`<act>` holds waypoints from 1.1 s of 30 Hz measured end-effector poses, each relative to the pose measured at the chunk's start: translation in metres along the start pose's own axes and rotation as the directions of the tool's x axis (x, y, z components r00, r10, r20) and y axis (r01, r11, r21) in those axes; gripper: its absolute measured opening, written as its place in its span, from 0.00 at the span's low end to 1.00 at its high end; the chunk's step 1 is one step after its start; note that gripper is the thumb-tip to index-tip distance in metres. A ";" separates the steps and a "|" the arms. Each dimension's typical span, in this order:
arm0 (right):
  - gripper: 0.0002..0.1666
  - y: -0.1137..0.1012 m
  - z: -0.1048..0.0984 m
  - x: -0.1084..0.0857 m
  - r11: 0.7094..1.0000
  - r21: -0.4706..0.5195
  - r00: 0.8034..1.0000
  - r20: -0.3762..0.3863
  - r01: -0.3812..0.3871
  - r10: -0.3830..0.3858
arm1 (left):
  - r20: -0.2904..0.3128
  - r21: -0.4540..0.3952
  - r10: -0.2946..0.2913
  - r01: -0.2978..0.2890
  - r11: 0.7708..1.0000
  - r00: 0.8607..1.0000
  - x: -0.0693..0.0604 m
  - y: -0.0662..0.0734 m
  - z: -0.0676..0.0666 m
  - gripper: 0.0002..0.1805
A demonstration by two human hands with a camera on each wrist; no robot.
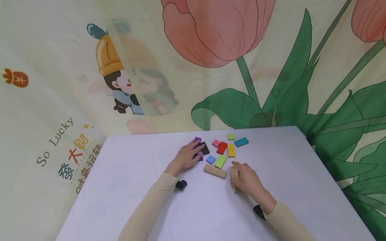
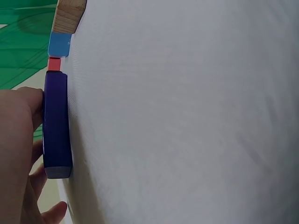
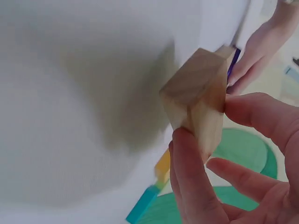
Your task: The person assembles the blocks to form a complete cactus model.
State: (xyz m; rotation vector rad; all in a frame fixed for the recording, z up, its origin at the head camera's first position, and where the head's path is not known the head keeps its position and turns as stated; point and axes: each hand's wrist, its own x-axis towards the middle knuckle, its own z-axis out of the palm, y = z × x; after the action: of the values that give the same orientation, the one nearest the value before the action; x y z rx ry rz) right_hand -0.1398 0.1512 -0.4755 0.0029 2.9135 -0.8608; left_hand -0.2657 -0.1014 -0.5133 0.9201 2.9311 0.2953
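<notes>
Beige sleeves (image 1: 149,206) nearest, right hand (image 1: 248,179) pinches wooden block (image 3: 198,81), left hand (image 1: 186,156) lies spread on purple blocks (image 2: 56,122) left of it, "So Lucky" lettering (image 1: 61,132) farther left.

- From the head view we lose parts of the purple blocks (image 1: 197,139) under the left hand (image 1: 187,156).
- There, the right hand (image 1: 248,180) covers much of the wooden block (image 1: 232,171) from us; the lower edge cuts both sleeves (image 1: 150,207).
- In the left wrist view we see a wooden piece (image 2: 68,18) cut by the top edge, and only a sliver of a red block (image 2: 53,64).
- In the right wrist view we find the shadow (image 3: 133,102) blurred, the right hand cut off.
</notes>
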 end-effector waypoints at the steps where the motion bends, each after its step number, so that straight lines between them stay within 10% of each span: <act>1: 0.35 -0.001 0.001 -0.005 1.000 0.008 1.000 0.005 0.000 0.000 | 0.001 -0.003 0.000 0.000 1.000 1.000 -0.001 0.000 0.000 0.29; 33: 0.29 -0.034 0.042 -0.087 0.990 0.136 0.933 0.360 -0.037 -0.014 | -0.026 -0.013 0.005 -0.006 1.000 1.000 -0.001 0.000 0.002 0.29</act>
State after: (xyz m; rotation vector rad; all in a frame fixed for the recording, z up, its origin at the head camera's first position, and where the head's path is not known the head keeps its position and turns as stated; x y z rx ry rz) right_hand -0.0504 0.1019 -0.4833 -0.1145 2.5063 -0.9495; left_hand -0.2647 -0.1019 -0.5157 0.9299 2.9470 0.3292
